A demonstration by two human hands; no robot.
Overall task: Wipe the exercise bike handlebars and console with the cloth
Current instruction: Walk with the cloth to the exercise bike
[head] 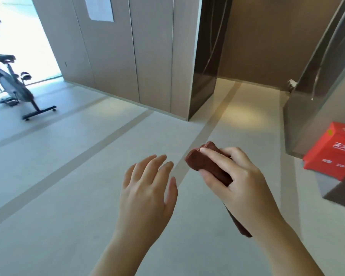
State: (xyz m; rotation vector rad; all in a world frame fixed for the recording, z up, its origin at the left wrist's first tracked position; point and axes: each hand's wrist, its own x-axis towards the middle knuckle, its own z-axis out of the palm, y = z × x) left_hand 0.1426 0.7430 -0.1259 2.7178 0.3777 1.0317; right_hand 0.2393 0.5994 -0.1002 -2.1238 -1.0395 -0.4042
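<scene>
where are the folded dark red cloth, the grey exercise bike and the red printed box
folded dark red cloth [204,162]: head view, its flat side face
grey exercise bike [12,84]: head view, its slanted frame
red printed box [331,152]: head view, its top face

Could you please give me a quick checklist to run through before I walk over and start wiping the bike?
1. Grip: ok, the right hand grips the folded cloth.
2. Spare hand: ok, the left hand is open, holding nothing.
3. Reach: not ok, the exercise bike stands far off at the left.
4. Route: ok, nothing visible lies on the floor between.
5. Surfaces to wipe: cannot tell, the bike's upper part is mostly cut off at the frame edge.
</scene>
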